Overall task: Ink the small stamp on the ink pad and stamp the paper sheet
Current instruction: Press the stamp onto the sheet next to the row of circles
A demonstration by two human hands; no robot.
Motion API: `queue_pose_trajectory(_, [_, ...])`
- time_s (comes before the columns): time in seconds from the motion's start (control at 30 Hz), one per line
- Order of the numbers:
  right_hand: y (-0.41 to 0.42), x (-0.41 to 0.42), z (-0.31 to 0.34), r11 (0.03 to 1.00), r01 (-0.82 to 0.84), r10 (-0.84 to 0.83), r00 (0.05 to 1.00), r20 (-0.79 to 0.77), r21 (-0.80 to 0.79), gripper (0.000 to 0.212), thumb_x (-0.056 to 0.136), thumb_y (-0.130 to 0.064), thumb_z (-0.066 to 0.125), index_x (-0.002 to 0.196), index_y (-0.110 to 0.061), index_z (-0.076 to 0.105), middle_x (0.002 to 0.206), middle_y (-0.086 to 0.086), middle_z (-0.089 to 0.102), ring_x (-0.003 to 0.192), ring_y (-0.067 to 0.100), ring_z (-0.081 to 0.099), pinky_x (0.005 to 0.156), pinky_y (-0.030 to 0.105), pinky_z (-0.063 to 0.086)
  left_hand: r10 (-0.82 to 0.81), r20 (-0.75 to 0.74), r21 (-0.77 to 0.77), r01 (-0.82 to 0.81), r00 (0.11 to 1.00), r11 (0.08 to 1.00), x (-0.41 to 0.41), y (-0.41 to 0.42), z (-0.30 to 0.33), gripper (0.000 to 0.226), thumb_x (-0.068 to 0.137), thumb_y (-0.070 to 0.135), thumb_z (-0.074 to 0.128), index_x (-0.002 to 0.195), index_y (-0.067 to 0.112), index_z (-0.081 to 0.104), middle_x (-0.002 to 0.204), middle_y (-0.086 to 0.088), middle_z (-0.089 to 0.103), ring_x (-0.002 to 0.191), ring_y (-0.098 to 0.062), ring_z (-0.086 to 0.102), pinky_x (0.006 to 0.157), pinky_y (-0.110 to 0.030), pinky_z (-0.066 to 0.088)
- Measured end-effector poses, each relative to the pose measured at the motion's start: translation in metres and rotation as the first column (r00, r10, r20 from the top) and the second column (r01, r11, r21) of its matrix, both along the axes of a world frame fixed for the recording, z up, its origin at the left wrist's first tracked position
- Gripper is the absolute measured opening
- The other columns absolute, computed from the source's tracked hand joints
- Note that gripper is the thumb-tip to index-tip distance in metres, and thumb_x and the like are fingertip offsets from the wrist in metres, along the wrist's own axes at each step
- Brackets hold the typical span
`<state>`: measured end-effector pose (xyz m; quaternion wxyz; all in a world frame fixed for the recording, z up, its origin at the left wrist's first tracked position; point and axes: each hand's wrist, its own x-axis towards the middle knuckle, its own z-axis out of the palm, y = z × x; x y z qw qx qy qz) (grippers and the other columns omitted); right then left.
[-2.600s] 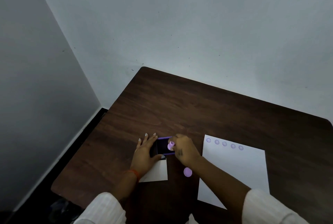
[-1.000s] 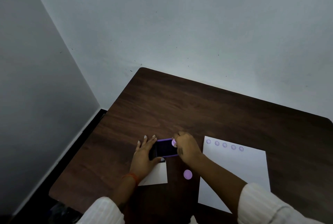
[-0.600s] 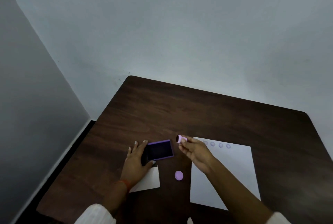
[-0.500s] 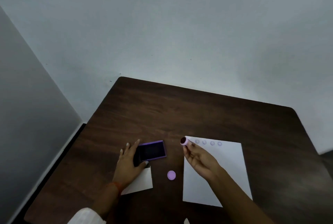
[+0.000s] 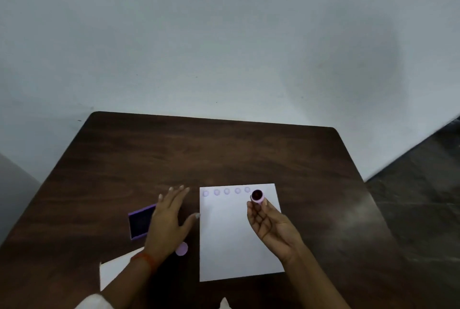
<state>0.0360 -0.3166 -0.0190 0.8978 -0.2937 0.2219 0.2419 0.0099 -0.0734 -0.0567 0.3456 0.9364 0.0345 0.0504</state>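
The right hand (image 5: 271,229) pinches the small round pink stamp (image 5: 257,195) in its fingers (image 5: 263,202) — over the white paper sheet (image 5: 231,239). The left hand (image 5: 169,219) lies flat, fingers spread, beside the purple ink pad (image 5: 140,223) on the dark brown wooden counter (image 5: 224,149).

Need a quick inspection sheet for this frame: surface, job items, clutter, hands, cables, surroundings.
Surface: dark wooden table, bare at the back.
Job's things: paper sheet with five round prints along its top edge; small stamp, dark face showing; ink pad open, left of the sheet.
Clutter: round purple cap; white card near the front edge.
Grippers: right hand pinches the stamp over the sheet; left hand open, flat.
Cables: nothing seen.
Surroundings: plain wall; dark floor.
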Motion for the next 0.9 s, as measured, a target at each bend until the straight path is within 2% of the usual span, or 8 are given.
queue_pose_trajectory(0.1, [-0.014,0.009,-0.004,0.997,0.011,-0.007,0.999,0.045,-0.078,0.021,0.076,-0.01,0.06,0.09,-0.004,0.074,0.095,0.014,0.076,0.089,0.024,0.073,0.074,0.032,0.062,-0.131,-0.019,0.054,0.131,0.991,0.99,0.019,-0.033,0.0,0.066,0.082,0.048,0.058,0.139,0.027,0.032,0.151,0.004,0.032,0.142,-0.016,0.019,0.118,-0.039,0.007])
queue_pose_trajectory(0.23, [-0.025,0.026,-0.004,0.918,0.06,-0.039,0.997,0.062,-0.392,0.019,0.084,-0.01,0.061,0.101,-0.007,0.069,0.097,0.013,0.075,0.093,0.026,0.071,0.083,0.035,0.06,-0.269,-0.047,0.15,0.273,0.962,0.95,0.043,-0.064,-0.006,0.068,0.083,0.053,0.054,0.14,0.028,0.027,0.153,0.005,0.028,0.143,-0.015,0.016,0.117,-0.034,0.004])
queue_pose_trajectory(0.33, [-0.024,0.04,-0.004,0.615,0.067,0.003,0.996,0.087,-0.785,0.023,0.08,-0.022,0.07,0.102,-0.013,0.066,0.104,0.011,0.071,0.099,0.029,0.066,0.09,0.046,0.055,-0.332,-0.086,0.199,0.342,0.94,0.918,0.059,-0.079,-0.013,0.07,0.082,0.053,0.055,0.141,0.027,0.027,0.154,0.004,0.025,0.144,-0.017,0.014,0.118,-0.035,0.003])
queue_pose_trajectory(0.4, [-0.019,0.045,-0.003,0.449,0.089,0.073,0.988,0.136,-0.889,0.016,0.079,-0.03,0.071,0.093,-0.025,0.065,0.097,0.001,0.07,0.09,0.02,0.066,0.075,0.036,0.06,-0.351,-0.134,0.227,0.373,0.927,0.899,0.068,-0.085,-0.017,0.071,0.082,0.054,0.054,0.142,0.027,0.025,0.155,0.003,0.022,0.145,-0.017,0.012,0.118,-0.037,0.0])
queue_pose_trajectory(0.5, [-0.01,0.055,-0.012,0.246,0.136,0.153,0.972,0.177,-0.96,0.008,0.081,-0.036,0.067,0.08,-0.031,0.06,0.086,-0.009,0.067,0.072,0.007,0.062,0.051,0.01,0.043,-0.362,-0.201,0.245,0.405,0.91,0.881,0.077,-0.089,-0.024,0.072,0.082,0.056,0.052,0.141,0.027,0.023,0.156,0.002,0.021,0.145,-0.018,0.011,0.118,-0.038,-0.003])
queue_pose_trajectory(0.63, [-0.007,0.071,-0.032,-0.063,0.106,0.335,0.939,0.079,-0.992,0.009,0.084,-0.035,0.061,0.085,-0.026,0.062,0.089,-0.004,0.063,0.069,0.004,0.054,0.058,0.011,0.035,-0.378,-0.254,0.277,0.442,0.89,0.853,0.084,-0.086,-0.031,0.076,0.08,0.058,0.053,0.142,0.027,0.021,0.156,0.0,0.019,0.145,-0.02,0.01,0.119,-0.04,-0.003])
queue_pose_trajectory(0.77, [-0.01,0.078,-0.046,-0.307,0.12,0.586,0.806,-0.088,-0.944,0.02,0.088,-0.028,0.059,0.105,-0.018,0.061,0.114,0.005,0.063,0.096,0.017,0.062,0.082,0.023,0.045,-0.375,-0.275,0.3,0.449,0.885,0.842,0.086,-0.084,-0.033,0.08,0.079,0.061,0.053,0.143,0.026,0.02,0.157,0.001,0.016,0.145,-0.019,0.01,0.118,-0.041,-0.005])
queue_pose_trajectory(0.9, [-0.008,0.08,-0.046,-0.386,0.163,0.658,0.738,-0.147,-0.908,0.02,0.09,-0.025,0.057,0.109,-0.019,0.058,0.117,0.006,0.06,0.098,0.019,0.061,0.079,0.02,0.04,-0.375,-0.275,0.302,0.45,0.885,0.84,0.088,-0.084,-0.032,0.082,0.077,0.062,0.054,0.142,0.025,0.023,0.156,0.0,0.018,0.145,-0.019,0.012,0.118,-0.044,-0.006])
